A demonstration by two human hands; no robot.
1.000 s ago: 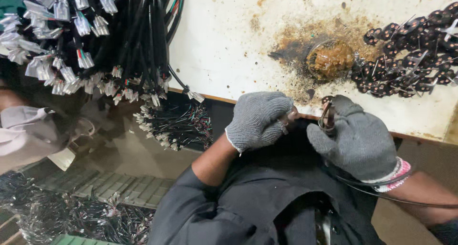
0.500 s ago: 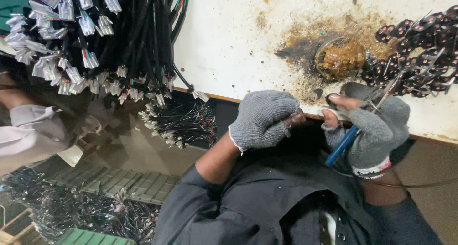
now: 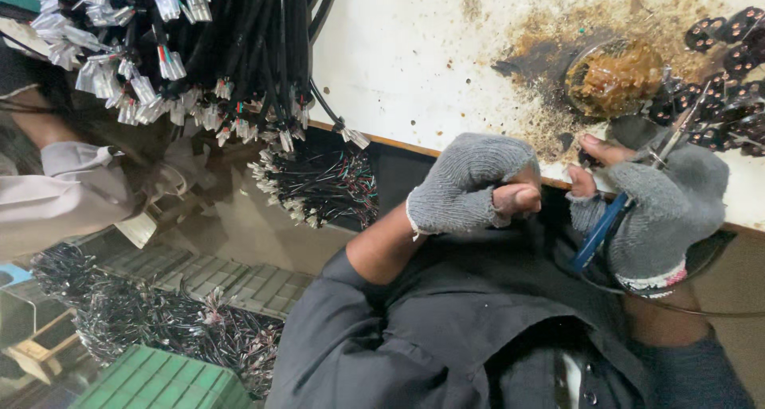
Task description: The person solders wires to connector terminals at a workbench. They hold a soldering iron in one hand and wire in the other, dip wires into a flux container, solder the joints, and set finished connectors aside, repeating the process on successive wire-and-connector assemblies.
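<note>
The left hand [image 3: 478, 187], in a grey fingerless glove, is curled into a fist at the near edge of the white table [image 3: 414, 66]; whether it holds anything I cannot tell. The right hand [image 3: 657, 206] grips blue-handled pliers [image 3: 629, 190], tips pointing toward the brown paste pot [image 3: 615, 76] and black connectors [image 3: 729, 74] near the table's right end.

We found the white stained worktop [image 3: 414, 66] brightly and evenly lit; below its edge the floor lay dim, and the frame's left edge was blurred.
</note>
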